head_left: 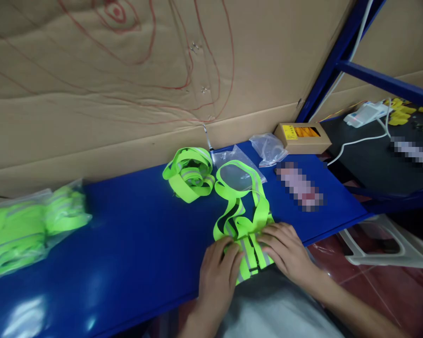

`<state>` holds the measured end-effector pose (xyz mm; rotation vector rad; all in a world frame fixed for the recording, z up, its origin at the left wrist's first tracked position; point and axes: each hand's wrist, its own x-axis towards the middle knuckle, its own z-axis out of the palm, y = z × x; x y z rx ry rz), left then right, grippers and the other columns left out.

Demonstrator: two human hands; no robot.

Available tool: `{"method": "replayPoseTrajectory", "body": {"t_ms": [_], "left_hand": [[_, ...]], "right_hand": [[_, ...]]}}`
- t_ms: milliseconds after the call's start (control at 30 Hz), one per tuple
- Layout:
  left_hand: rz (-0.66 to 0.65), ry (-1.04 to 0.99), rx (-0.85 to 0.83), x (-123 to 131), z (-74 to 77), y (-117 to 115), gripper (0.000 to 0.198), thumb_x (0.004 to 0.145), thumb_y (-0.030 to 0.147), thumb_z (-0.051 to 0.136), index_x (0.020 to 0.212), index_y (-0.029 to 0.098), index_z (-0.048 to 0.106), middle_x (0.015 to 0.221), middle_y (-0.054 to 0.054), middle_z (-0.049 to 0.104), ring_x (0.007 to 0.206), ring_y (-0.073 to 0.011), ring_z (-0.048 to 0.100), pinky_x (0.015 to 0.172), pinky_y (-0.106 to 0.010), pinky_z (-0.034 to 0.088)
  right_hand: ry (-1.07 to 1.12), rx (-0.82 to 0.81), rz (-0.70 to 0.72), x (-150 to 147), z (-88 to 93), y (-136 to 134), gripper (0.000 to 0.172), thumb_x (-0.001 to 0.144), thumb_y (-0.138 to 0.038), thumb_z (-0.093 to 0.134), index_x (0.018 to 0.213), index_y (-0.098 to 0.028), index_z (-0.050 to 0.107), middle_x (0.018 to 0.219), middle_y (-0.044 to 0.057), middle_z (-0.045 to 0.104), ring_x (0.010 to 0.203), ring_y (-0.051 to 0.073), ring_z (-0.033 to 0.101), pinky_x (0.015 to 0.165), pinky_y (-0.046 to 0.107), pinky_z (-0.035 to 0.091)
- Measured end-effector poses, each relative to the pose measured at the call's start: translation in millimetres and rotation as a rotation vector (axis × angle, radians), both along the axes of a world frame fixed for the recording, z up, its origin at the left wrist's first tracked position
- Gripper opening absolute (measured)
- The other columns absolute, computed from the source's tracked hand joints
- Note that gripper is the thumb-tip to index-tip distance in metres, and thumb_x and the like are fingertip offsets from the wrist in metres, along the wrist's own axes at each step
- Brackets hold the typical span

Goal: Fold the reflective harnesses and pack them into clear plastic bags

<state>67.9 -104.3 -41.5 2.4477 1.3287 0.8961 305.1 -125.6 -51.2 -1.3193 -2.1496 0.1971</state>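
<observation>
A neon yellow-green reflective strap harness (pixel 247 226) with grey stripes lies at the front edge of the blue table, its straps looping away from me. My left hand (pixel 220 263) has its fingers curled on the left side of the harness. On the right side, my right hand (pixel 285 249) grips the bands, fingers bent over them and thumb hidden. Between the hands, strips lie side by side with dark fittings at their lower ends. Just behind sits a coiled bundle of the same reflective strap (pixel 190 174).
Bagged reflective straps (pixel 17 230) lie at the left on the blue table (pixel 126 244). Clear plastic bags (pixel 269 148) and a cardboard box (pixel 304 137) stand at the back right, near a blurred-out item (pixel 299 187). A cardboard wall (pixel 91 94) rises behind; a white stool (pixel 387 241) is at right.
</observation>
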Motion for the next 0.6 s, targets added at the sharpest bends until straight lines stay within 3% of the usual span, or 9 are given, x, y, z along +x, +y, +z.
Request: {"method": "replayPoseTrajectory", "body": {"t_ms": [67,133,200,267,333,433,533,600], "left_hand": [[-0.106,0.018,-0.027,-8,2.2,-2,0.029,0.105,0.040,0.049,0.116,0.019,0.068,0.118,-0.011,0.072,0.106,-0.0239,0.069,0.089,-0.036,0.054],[-0.214,0.103,-0.004,-17,4.4,-5,0.057,0.099,0.061,0.053,0.132,0.015,0.062,0.131,-0.015,0.069,0.120,-0.0300,0.065,0.104,-0.045,0.049],[-0.309,0.223,0.040,-25,6.4,-8,0.083,0.090,0.074,0.057,0.144,0.011,0.054,0.141,-0.017,0.065,0.129,-0.0341,0.060,0.117,-0.052,0.038],[-0.370,0.290,0.038,-33,9.0,-11,0.094,0.087,0.078,0.056,0.150,0.010,0.048,0.143,-0.017,0.064,0.131,-0.0331,0.059,0.119,-0.050,0.036],[-0.417,0.277,-0.012,-40,13.5,-10,0.088,0.091,0.075,0.053,0.152,0.012,0.046,0.142,-0.016,0.064,0.129,-0.0301,0.061,0.113,-0.045,0.044],[-0.394,0.137,-0.008,-46,25.4,8,0.046,0.105,0.042,0.050,0.145,0.021,0.054,0.138,-0.012,0.067,0.123,-0.0255,0.064,0.102,-0.039,0.051],[-0.246,0.050,0.083,-35,41.2,47,0.038,0.102,0.014,0.047,0.137,0.023,0.059,0.138,-0.011,0.065,0.125,-0.0230,0.062,0.104,-0.037,0.049],[-0.318,0.148,0.125,-20,48.4,82,0.039,0.104,0.016,0.044,0.141,0.024,0.056,0.150,-0.011,0.056,0.137,-0.0248,0.054,0.112,-0.042,0.043]], "right_hand": [[-0.084,-0.013,0.091,9,-1.1,-5,0.050,0.104,-0.054,0.050,0.134,-0.016,0.063,0.126,0.014,0.071,0.122,0.028,0.061,0.107,0.047,0.043],[-0.184,-0.023,0.152,19,-2.7,-10,0.077,0.096,-0.071,0.053,0.146,-0.012,0.054,0.137,0.018,0.066,0.132,0.032,0.055,0.113,0.052,0.037],[-0.243,-0.029,0.192,27,-4.7,-14,0.078,0.096,-0.067,0.056,0.152,-0.013,0.049,0.141,0.017,0.065,0.135,0.032,0.054,0.115,0.052,0.035],[-0.243,-0.039,0.217,32,-6.2,-16,0.067,0.101,-0.058,0.054,0.153,-0.016,0.048,0.140,0.015,0.066,0.134,0.030,0.055,0.114,0.051,0.036],[-0.221,-0.051,0.232,33,-5.9,-16,0.064,0.103,-0.057,0.051,0.154,-0.018,0.048,0.138,0.015,0.067,0.132,0.029,0.057,0.113,0.049,0.038],[-0.222,-0.060,0.254,34,-2.6,-14,0.065,0.104,-0.057,0.048,0.156,-0.019,0.045,0.138,0.014,0.067,0.132,0.028,0.056,0.112,0.048,0.039],[-0.255,-0.055,0.295,35,1.9,-14,0.062,0.104,-0.051,0.052,0.157,-0.020,0.044,0.141,0.012,0.066,0.135,0.027,0.053,0.112,0.047,0.039],[-0.273,-0.041,0.290,34,4.7,-15,0.056,0.104,-0.041,0.056,0.156,-0.020,0.046,0.141,0.011,0.066,0.133,0.027,0.053,0.111,0.047,0.040]]}}
